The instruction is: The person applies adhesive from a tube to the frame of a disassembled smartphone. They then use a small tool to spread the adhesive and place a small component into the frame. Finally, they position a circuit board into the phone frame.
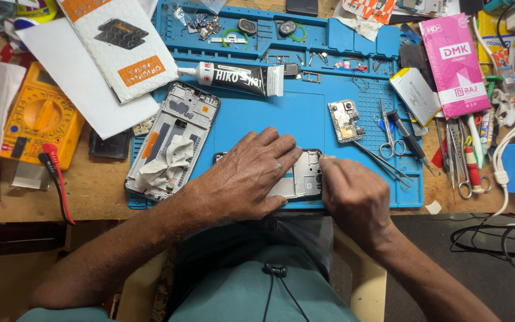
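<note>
An opened phone frame [304, 177] lies on the blue work mat [293, 113] near its front edge. My left hand [247, 176] lies flat on the frame's left part and presses it down. At the frame's right edge sits my right hand [353, 194], fingers curled, fingertips touching the frame; whether it pinches a small part is hidden. A phone circuit board [345, 121] rests on the mat just beyond my right hand. Left of my left hand lies a second phone body [173, 140] with a crumpled white film on it.
A black-and-white glue tube [233, 77] lies across the mat's back. Scissors [388, 134], tweezers [382, 160] and a screwdriver [409, 137] sit right of the board. A yellow multimeter [40, 119] with red probe is at left; a pink packet [454, 65] and cables at right.
</note>
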A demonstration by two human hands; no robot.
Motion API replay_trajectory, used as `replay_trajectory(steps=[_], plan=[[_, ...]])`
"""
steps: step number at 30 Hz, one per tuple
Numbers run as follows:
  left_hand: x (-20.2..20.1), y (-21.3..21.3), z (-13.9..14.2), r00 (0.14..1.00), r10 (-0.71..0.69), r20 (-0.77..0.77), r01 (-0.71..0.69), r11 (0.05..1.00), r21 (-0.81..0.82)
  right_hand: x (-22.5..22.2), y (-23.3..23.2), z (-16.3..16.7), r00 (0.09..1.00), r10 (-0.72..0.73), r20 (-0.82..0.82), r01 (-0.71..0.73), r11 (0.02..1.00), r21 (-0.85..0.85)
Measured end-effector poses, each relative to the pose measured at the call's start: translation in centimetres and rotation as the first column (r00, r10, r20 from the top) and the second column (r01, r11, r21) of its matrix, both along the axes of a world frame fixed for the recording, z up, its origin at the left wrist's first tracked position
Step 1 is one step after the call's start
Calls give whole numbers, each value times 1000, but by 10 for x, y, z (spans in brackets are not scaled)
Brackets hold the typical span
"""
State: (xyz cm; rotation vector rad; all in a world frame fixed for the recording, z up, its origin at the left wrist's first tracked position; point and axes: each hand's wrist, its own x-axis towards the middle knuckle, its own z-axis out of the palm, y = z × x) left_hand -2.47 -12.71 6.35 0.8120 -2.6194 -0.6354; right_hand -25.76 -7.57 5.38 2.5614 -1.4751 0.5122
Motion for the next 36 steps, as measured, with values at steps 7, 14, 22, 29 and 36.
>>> replay_trajectory(steps=[7, 14, 22, 29, 36], plan=[[1, 3, 4, 999, 32, -13, -32, 999, 3, -9, -21, 22, 846, -263, 464, 87, 927, 366], [2, 2, -2, 998, 39, -52, -39, 999, 14, -8, -15, 23, 953, -174, 247, 110, 961, 253], [6, 3, -3, 998, 44, -44, -44, 999, 21, -3, -11, 22, 961, -145, 236, 79, 960, 267], [2, 7, -3, 989, 55, -134, -53, 998, 14, 0, -15, 33, 972, -128, 195, 63, 949, 310], [-10, 9, -12, 994, 101, -34, -102, 995, -6, -3, -43, 47, 998, -64, 28, 45, 892, 451]])
